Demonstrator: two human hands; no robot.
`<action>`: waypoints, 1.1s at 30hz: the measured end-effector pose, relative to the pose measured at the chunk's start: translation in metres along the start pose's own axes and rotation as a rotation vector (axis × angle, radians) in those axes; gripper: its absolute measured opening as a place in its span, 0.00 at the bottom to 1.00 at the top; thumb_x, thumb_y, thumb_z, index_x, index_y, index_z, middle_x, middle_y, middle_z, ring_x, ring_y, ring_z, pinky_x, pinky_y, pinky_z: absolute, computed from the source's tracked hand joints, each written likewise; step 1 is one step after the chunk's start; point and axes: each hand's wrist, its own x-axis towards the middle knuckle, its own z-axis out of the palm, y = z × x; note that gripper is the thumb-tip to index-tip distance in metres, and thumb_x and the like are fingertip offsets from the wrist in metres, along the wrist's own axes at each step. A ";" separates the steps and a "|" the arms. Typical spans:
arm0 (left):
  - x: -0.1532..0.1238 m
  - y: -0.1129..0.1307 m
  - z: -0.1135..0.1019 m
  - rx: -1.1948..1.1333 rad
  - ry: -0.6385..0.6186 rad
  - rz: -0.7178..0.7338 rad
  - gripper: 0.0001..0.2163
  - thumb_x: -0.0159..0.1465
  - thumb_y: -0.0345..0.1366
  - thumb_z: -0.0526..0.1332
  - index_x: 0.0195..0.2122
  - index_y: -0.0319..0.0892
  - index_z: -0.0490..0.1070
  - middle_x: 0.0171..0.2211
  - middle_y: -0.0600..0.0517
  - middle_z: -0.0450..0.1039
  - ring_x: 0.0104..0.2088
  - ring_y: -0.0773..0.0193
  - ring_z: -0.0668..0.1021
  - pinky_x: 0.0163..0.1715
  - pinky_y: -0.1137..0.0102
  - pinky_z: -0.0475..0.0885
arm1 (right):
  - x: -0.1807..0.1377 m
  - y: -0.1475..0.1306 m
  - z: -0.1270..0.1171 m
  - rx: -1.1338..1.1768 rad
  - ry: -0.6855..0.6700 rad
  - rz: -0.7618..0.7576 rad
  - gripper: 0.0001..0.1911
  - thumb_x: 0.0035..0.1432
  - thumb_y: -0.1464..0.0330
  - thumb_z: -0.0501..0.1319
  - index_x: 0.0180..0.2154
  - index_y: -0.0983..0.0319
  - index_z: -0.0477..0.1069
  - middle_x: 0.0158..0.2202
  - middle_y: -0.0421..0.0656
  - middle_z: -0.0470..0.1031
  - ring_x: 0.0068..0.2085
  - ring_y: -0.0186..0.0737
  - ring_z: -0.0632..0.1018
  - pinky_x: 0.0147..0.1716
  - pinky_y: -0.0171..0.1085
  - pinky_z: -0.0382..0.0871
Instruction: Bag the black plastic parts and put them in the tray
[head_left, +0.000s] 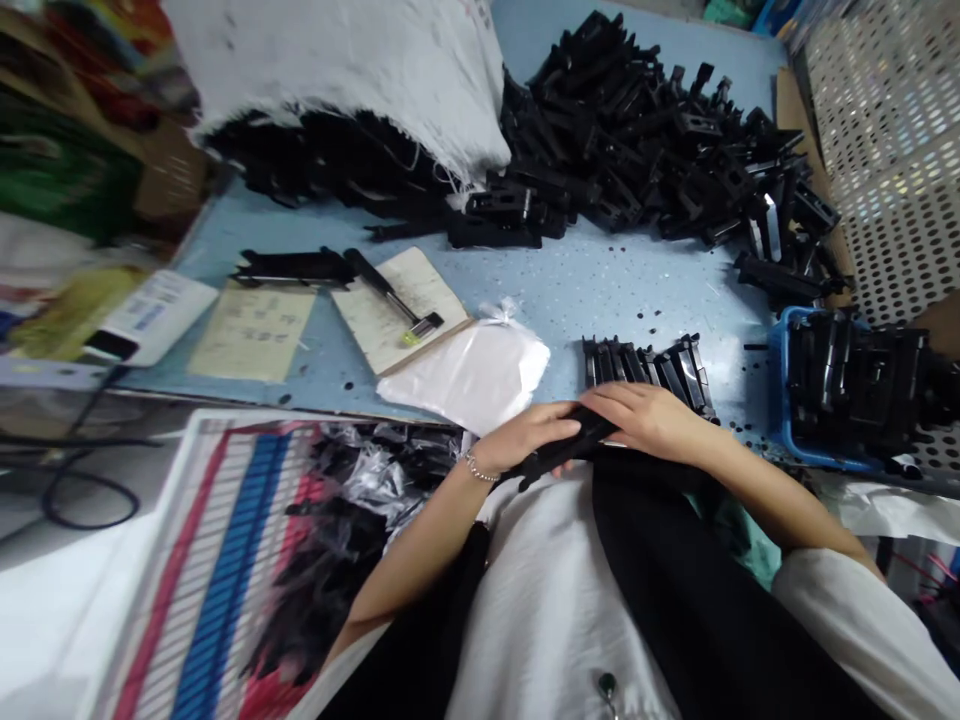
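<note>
Close to my body, both hands hold one long black plastic part above the table's front edge. My left hand wraps round its left portion, with a bracelet at the wrist. My right hand closes over its right end, hiding that end. Just beyond the right hand lies a row of similar black parts side by side on the blue table. A stack of thin white plastic bags lies flat beyond my left hand.
A big heap of black parts covers the table's back, beside a white woven sack. At right stands a blue basket of parts. A small hammer rests on a board. Below left, a striped sack holds bagged parts.
</note>
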 end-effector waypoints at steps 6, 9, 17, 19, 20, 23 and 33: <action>-0.002 -0.024 -0.033 0.561 0.902 0.298 0.18 0.65 0.53 0.60 0.38 0.42 0.78 0.40 0.42 0.79 0.43 0.50 0.80 0.45 0.56 0.76 | -0.007 0.009 0.013 0.328 0.116 0.360 0.25 0.56 0.55 0.70 0.53 0.58 0.74 0.48 0.50 0.81 0.47 0.52 0.83 0.47 0.50 0.79; 0.002 -0.036 -0.051 0.955 1.094 0.268 0.12 0.62 0.46 0.65 0.32 0.42 0.75 0.41 0.40 0.75 0.48 0.45 0.77 0.51 0.52 0.72 | 0.006 0.015 0.031 0.768 0.323 0.603 0.30 0.49 0.52 0.74 0.51 0.56 0.73 0.46 0.47 0.82 0.44 0.50 0.84 0.45 0.50 0.79; -0.006 -0.030 -0.086 0.644 0.933 0.332 0.10 0.59 0.42 0.63 0.27 0.42 0.74 0.30 0.50 0.73 0.32 0.61 0.76 0.38 0.66 0.73 | 0.036 -0.007 0.063 1.451 0.364 0.715 0.25 0.50 0.48 0.71 0.40 0.60 0.75 0.38 0.47 0.83 0.35 0.42 0.83 0.36 0.40 0.78; -0.008 -0.027 -0.088 0.599 0.928 0.320 0.09 0.60 0.41 0.63 0.28 0.42 0.74 0.29 0.51 0.75 0.32 0.62 0.77 0.37 0.67 0.73 | 0.036 -0.014 0.073 1.582 0.228 0.714 0.27 0.53 0.45 0.68 0.39 0.62 0.76 0.34 0.47 0.83 0.30 0.40 0.82 0.30 0.38 0.77; -0.009 -0.026 -0.087 0.575 0.931 0.317 0.07 0.60 0.39 0.62 0.30 0.42 0.74 0.29 0.52 0.75 0.32 0.62 0.77 0.36 0.67 0.73 | 0.035 -0.017 0.079 1.640 0.153 0.728 0.28 0.54 0.44 0.66 0.38 0.64 0.76 0.32 0.48 0.82 0.28 0.39 0.81 0.28 0.36 0.76; -0.016 -0.024 -0.086 0.625 0.953 0.389 0.05 0.61 0.32 0.58 0.35 0.41 0.73 0.32 0.51 0.77 0.34 0.62 0.79 0.39 0.66 0.76 | 0.032 -0.024 0.095 1.702 0.005 0.872 0.29 0.55 0.45 0.65 0.33 0.67 0.76 0.27 0.49 0.80 0.23 0.35 0.78 0.21 0.31 0.72; -0.042 -0.026 -0.064 1.216 0.854 0.501 0.26 0.69 0.26 0.49 0.69 0.39 0.59 0.67 0.42 0.64 0.67 0.57 0.68 0.68 0.60 0.65 | 0.042 -0.028 0.100 2.019 -0.205 0.881 0.29 0.59 0.45 0.60 0.35 0.67 0.75 0.18 0.38 0.68 0.17 0.27 0.63 0.15 0.28 0.56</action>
